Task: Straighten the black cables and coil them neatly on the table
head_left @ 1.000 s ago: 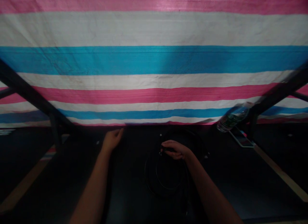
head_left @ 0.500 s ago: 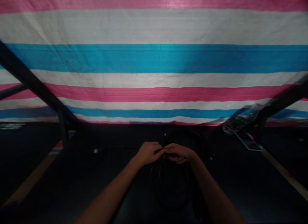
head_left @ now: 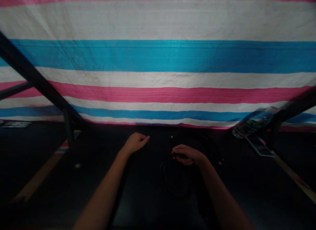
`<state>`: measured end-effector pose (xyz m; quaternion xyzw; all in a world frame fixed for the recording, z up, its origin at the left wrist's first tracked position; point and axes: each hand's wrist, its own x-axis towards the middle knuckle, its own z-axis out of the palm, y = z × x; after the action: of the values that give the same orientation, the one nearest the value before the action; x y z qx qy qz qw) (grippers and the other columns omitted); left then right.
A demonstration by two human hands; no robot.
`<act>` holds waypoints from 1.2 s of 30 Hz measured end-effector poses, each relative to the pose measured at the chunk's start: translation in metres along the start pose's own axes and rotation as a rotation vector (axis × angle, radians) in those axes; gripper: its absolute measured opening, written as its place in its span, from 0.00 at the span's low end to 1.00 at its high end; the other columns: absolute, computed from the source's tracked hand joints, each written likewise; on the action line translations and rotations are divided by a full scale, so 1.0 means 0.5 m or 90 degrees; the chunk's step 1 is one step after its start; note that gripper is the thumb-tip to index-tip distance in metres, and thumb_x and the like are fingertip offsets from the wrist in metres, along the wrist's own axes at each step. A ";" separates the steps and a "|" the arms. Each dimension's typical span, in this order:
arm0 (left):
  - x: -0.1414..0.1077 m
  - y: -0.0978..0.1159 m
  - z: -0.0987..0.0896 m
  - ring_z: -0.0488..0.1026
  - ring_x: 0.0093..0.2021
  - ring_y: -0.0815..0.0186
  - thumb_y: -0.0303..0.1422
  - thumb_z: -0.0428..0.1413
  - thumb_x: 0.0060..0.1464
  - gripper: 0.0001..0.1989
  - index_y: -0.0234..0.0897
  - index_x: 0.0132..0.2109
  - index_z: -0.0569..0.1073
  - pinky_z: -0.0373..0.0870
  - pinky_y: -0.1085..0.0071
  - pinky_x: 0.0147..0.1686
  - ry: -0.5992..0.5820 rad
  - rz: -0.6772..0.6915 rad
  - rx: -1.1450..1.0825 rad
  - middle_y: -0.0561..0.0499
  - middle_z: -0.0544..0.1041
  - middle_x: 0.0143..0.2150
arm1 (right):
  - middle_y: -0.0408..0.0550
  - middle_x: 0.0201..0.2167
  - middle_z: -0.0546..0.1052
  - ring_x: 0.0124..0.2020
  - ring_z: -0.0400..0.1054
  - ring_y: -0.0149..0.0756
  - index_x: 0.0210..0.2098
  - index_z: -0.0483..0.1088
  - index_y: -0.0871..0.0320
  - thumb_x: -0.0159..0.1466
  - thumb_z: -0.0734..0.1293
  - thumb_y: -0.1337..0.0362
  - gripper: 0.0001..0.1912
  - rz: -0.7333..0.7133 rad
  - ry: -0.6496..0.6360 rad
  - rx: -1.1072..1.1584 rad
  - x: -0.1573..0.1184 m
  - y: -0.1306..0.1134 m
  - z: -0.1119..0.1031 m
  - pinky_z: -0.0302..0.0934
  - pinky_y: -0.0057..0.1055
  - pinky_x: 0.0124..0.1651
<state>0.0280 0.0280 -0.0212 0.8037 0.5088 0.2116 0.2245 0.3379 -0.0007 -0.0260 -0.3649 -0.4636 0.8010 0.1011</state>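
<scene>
A thin black cable (head_left: 161, 174) hangs in loops under my right hand (head_left: 186, 154), whose fingers are curled shut around the gathered strands. My left hand (head_left: 136, 141) is apart from it, to the left, with fingers closed and thumb pointing right. A faint stretch of the cable seems to run between the two hands, so the left one appears to grip it too. Farther left, a small pale cable end (head_left: 77, 165) shows against the dark surface. The darkness hides much of the cable.
Behind the hands hangs a striped plastic sheet (head_left: 158, 55). Dark metal bars slant down at the left (head_left: 44, 85) and right (head_left: 296, 106). A clear plastic bottle (head_left: 255, 123) leans at the right, beside a phone (head_left: 260, 146). More dark cable (head_left: 209, 141) lies behind my right hand.
My left hand has moved left, away from my right hand, where the two were touching. The pale cable end has shifted left and nearer. My right hand stays around the loops.
</scene>
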 end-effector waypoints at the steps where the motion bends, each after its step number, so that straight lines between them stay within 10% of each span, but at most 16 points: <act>1: 0.000 0.002 0.003 0.55 0.16 0.69 0.44 0.48 0.65 0.28 0.39 0.17 0.64 0.46 0.68 0.21 -0.002 -0.002 0.011 0.56 0.59 0.14 | 0.33 0.13 0.65 0.08 0.43 0.18 0.34 0.71 0.62 0.62 0.69 0.46 0.22 -0.004 0.002 0.001 0.001 0.001 0.000 0.40 0.16 0.09; 12: -0.011 0.137 0.105 0.75 0.32 0.65 0.41 0.48 0.68 0.19 0.38 0.35 0.78 0.60 0.71 0.32 -0.062 0.172 0.055 0.50 0.80 0.32 | 0.35 0.13 0.65 0.08 0.45 0.19 0.32 0.73 0.64 0.62 0.69 0.47 0.22 0.018 -0.014 -0.014 0.026 0.009 0.036 0.40 0.18 0.09; 26: -0.011 -0.008 -0.035 0.54 0.18 0.72 0.47 0.47 0.64 0.29 0.37 0.18 0.60 0.46 0.70 0.24 0.165 -0.039 0.041 0.57 0.56 0.16 | 0.36 0.17 0.67 0.12 0.47 0.21 0.31 0.68 0.60 0.62 0.68 0.46 0.21 -0.050 0.041 -0.061 -0.051 -0.025 0.004 0.44 0.21 0.13; 36: -0.045 -0.047 -0.093 0.52 0.19 0.72 0.44 0.49 0.62 0.26 0.39 0.18 0.54 0.46 0.70 0.23 0.312 -0.089 -0.014 0.57 0.52 0.17 | 0.42 0.26 0.69 0.28 0.62 0.32 0.31 0.71 0.57 0.61 0.69 0.47 0.18 -0.025 0.188 -0.348 -0.157 -0.094 0.061 0.56 0.28 0.31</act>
<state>-0.0241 0.0232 0.0005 0.6888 0.6001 0.3893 0.1172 0.3648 -0.0343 0.0601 -0.4822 -0.6491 0.5827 0.0812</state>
